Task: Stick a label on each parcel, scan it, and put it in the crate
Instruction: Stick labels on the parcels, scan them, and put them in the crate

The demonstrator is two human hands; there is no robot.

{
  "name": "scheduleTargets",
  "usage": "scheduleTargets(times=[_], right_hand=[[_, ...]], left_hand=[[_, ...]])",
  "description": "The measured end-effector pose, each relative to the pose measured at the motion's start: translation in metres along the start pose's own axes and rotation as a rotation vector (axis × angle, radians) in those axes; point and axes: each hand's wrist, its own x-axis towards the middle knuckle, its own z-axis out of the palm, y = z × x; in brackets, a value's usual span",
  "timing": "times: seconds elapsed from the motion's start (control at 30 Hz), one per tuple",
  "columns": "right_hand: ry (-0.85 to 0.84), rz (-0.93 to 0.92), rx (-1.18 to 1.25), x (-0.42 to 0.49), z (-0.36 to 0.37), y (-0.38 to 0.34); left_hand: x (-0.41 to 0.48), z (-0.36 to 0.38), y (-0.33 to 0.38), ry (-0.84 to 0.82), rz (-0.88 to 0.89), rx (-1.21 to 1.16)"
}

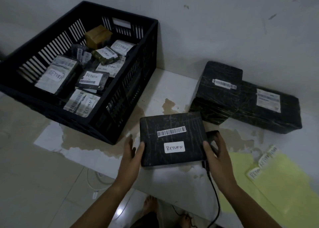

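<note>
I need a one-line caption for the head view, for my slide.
Labelled parcel in the left hand near the crate, scanner in the right hand.

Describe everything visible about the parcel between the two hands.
The parcel is a flat rectangular box wrapped in black film with pale streaks. Its top faces the camera, bearing a white barcode strip above a white handwritten RETURN label. The left hand grips its left edge; the right hand, holding a black scanner, touches its right edge.
</note>
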Motion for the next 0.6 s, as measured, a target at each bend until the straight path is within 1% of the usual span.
scheduleTargets(times=[0.07,0.1,0.13,0.23,0.3,0.4,0.5,0.6], right_hand=[[-0.145,0.061,0.033,-0.010,0.000,0.011],[-0.192,0.082,0.050,-0.016,0.002,0.012],[-0.202,0.082,0.066,-0.020,0.004,0.010],[-0.153,0.054,0.104,-0.026,-0.005,-0.008],[-0.105,0.023,0.127,-0.027,-0.016,-0.026],[-0.027,-0.013,0.164,-0.022,-0.033,-0.060],[0.002,-0.030,0.232,-0.022,-0.046,-0.099],[0.012,-0.037,0.298,-0.019,-0.045,-0.134]], left_hand=[[-0.015,0.003,-0.011,-0.096,-0.094,0.007],[-0.022,0.008,-0.011,-0.113,-0.135,-0.021],[-0.026,0.014,-0.009,-0.106,-0.137,-0.026],[-0.032,0.025,0.014,-0.067,-0.067,0.003],[-0.036,0.028,0.044,-0.050,-0.043,0.033],[-0.035,0.037,0.090,-0.039,0.066,0.077],[-0.035,0.035,0.135,-0.067,0.161,0.067],[-0.030,0.017,0.180,-0.118,0.187,0.090]])
